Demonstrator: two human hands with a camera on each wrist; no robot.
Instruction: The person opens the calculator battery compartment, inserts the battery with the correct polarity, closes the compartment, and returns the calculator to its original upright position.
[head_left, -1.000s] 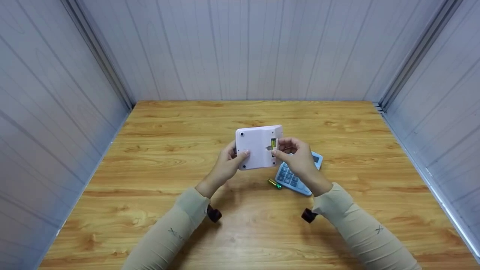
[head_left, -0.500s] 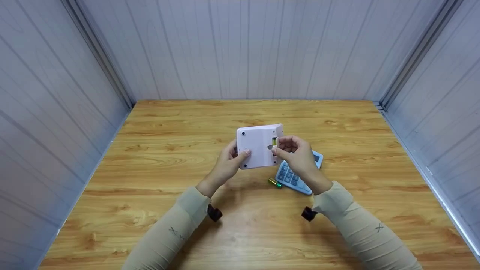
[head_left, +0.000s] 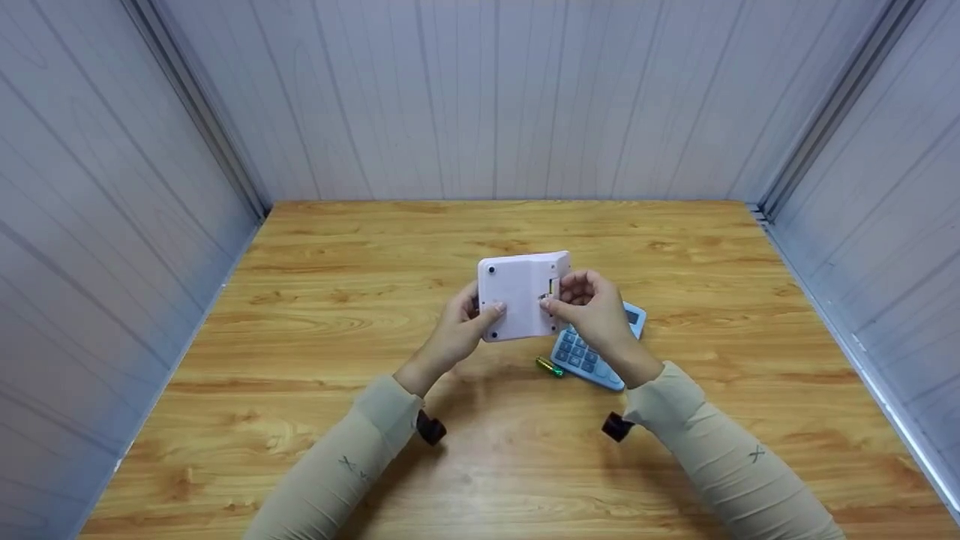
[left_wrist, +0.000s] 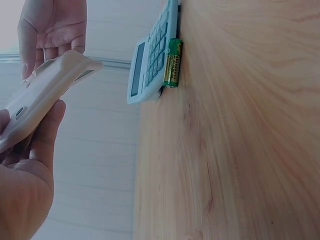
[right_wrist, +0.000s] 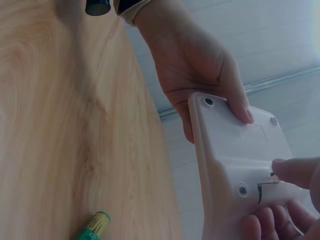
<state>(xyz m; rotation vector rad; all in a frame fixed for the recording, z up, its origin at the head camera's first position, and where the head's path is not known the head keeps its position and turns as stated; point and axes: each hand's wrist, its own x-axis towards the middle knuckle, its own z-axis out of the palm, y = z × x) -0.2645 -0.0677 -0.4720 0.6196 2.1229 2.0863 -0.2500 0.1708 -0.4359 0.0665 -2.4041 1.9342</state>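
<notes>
A pale pink calculator (head_left: pixel 517 296) is held above the table with its back, dotted with dark round feet, turned toward the head camera. My left hand (head_left: pixel 459 319) grips its left side, thumb on the back and fingers underneath. At the opposite edge my right hand (head_left: pixel 596 315) pinches the battery cover (right_wrist: pixel 287 190), its thumb on the back and its fingers curled below the edge. A narrow slit of the battery compartment (head_left: pixel 551 286) shows a sliver of yellow-green beside the cover. What the right thumb covers is hidden.
Below the right hand a light blue calculator (head_left: pixel 581 358) lies keys up on the wooden table (head_left: pixel 337 315). A green and gold battery (head_left: pixel 550 366) lies beside its left corner. Panelled walls (head_left: pixel 495 97) enclose the table at the back and sides.
The compartment opening has narrowed as the cover moved left, so less of the battery inside shows. The pink calculator has shifted slightly right with the left hand.
</notes>
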